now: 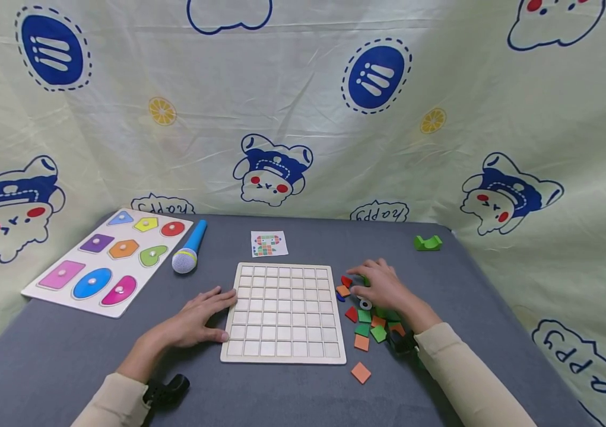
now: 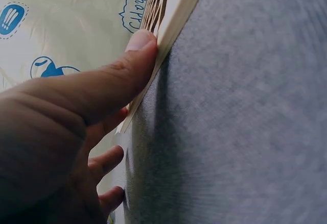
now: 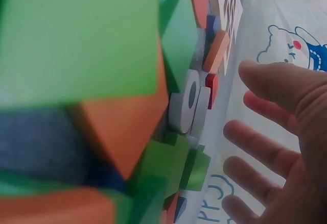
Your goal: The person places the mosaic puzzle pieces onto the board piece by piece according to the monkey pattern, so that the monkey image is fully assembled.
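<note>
A pale wooden grid board [image 1: 284, 359] lies flat in the middle of the grey table, its squares bare. At its left edge, my left hand [image 1: 193, 320] rests with spread fingers; the left wrist view shows the thumb [image 2: 140, 43] against the board's side. My right hand [image 1: 385, 287] is over a pile of small coloured pieces, fingers loosely spread, nothing between them. Around it lie a red triangle [image 1: 351, 314], a lime green pentagon [image 1: 378, 334] and a white ring piece [image 3: 185, 104]. Nearer the front is an orange square [image 1: 360, 373].
Behind the board sits a small card [image 1: 269, 244] with a coloured mosaic picture. On the left are a blue toy microphone [image 1: 193, 242] and a white knobbed shape puzzle [image 1: 141, 274]. A green curved block [image 1: 428, 243] stands at the back right. A printed curtain [image 1: 303, 107] hangs behind.
</note>
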Demonstrator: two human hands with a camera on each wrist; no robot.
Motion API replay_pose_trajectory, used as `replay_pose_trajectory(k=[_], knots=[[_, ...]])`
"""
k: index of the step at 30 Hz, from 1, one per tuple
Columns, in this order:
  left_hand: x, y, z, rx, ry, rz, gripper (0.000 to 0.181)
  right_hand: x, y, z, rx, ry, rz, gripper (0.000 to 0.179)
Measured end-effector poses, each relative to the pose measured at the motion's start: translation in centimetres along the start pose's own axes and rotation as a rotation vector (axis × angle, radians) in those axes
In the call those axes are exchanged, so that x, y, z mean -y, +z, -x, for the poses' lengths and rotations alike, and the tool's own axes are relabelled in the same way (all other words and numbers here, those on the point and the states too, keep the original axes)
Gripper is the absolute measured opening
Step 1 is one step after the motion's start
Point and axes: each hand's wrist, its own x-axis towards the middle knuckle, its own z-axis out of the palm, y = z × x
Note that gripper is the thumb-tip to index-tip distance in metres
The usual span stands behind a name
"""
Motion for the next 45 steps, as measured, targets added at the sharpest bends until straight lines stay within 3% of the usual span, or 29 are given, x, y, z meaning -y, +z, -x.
replay_pose_trajectory(k=[10,28,45], knots=[[0.4,0.4,0.0,-0.024,0.04,-0.006,0.076,-0.7,0.4,-1.1,0.066,0.003,-0.018,0.034],[-0.1,0.9,0.3,-0.043,0.02,-0.007,0.076,-1.0,0.8,-2.6,0.135,0.01,0.022,0.032],[0.0,1.1,0.5,-0.085,0.013,0.022,0.076,-2.0,1.0,-1.5,0.064,-0.005,0.013,0.024]])
